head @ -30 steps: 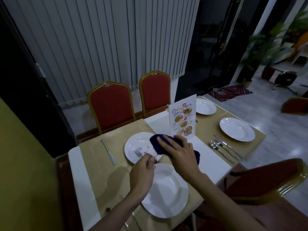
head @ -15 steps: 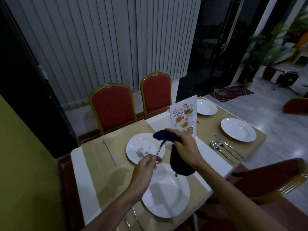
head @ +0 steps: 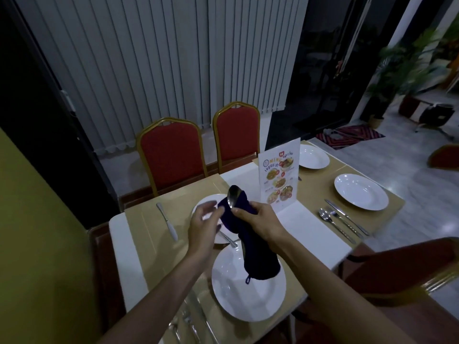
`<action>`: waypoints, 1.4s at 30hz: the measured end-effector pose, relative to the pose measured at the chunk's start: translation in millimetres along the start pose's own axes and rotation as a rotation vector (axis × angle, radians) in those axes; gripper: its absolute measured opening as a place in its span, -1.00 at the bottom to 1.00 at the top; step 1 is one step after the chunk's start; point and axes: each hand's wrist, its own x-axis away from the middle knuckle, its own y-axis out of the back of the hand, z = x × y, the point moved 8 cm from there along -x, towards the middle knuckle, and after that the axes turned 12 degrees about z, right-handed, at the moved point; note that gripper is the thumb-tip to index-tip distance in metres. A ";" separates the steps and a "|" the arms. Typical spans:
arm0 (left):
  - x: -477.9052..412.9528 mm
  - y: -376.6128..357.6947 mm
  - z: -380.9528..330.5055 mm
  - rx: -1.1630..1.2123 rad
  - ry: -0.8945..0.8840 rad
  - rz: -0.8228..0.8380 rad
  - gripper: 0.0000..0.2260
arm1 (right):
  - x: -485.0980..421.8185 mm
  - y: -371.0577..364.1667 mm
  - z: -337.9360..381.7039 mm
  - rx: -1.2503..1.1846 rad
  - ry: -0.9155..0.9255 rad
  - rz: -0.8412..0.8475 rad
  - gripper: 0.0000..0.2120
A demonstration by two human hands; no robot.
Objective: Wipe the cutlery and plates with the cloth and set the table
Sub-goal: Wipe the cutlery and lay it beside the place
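Note:
My right hand (head: 260, 219) grips a dark blue cloth (head: 258, 259) wrapped around a spoon (head: 233, 196), whose bowl sticks up out of the cloth. The cloth's loose end hangs over the near white plate (head: 248, 304). My left hand (head: 202, 227) hovers beside the cloth with its fingers apart and nothing in it, above the far white plate (head: 208, 196). A fork handle (head: 228, 240) pokes off that plate's near rim. A knife (head: 167, 222) lies left of it on the tan placemat (head: 149, 244).
A menu card (head: 279, 180) stands mid-table. To the right are two more plates (head: 361, 191) (head: 313, 157) and a cutlery set (head: 340, 222). More cutlery (head: 188, 319) lies by the near plate. Two red chairs (head: 172, 152) (head: 236, 132) stand opposite, another (head: 397, 269) near right.
The right hand lifted the cloth off the table and wrapped it around the spoon. The left hand let go of the spoon's handle and opened.

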 end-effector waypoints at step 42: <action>-159.3 259.0 125.8 -1.580 0.041 0.353 -0.53 | -186.7 -123.1 -71.8 0.623 -0.180 0.099 -0.68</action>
